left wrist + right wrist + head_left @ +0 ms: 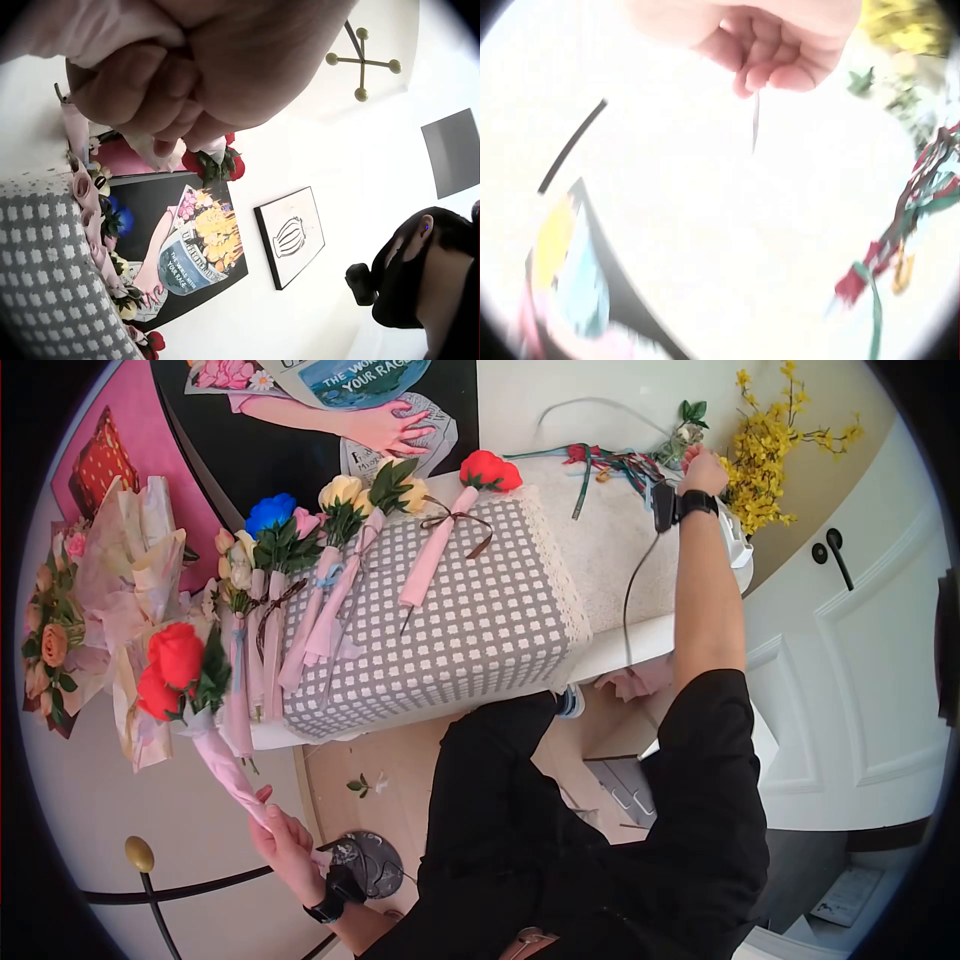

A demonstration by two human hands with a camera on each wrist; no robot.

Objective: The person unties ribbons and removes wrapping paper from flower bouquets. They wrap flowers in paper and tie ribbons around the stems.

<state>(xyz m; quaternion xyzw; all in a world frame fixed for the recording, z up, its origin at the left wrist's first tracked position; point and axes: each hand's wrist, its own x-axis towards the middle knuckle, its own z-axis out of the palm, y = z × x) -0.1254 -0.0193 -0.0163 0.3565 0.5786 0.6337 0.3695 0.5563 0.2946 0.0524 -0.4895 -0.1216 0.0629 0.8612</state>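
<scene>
A red rose [172,665] in a pink wrapper [228,768] stands off the table's left end. My left hand [285,845] grips the lower end of that wrapper; in the left wrist view the fingers of my left hand [165,82] curl round pink wrapping. At the table's far right, my right hand [704,472] is beside a bundle of ribbons [610,463]. A thin grey ribbon [590,402] arcs leftward from it. The right wrist view has my right hand [769,52] pinching a thin strip [756,124] that hangs from the fingertips, with the ribbon bundle [904,210] at right.
Several wrapped flowers lie along the checked cloth [460,600], among them a blue rose [270,515] and a red rose [490,470]. Yellow flowers [760,470] stand at the back right. A bouquet [135,590] is at left. A black cable [628,600] hangs over the table's front.
</scene>
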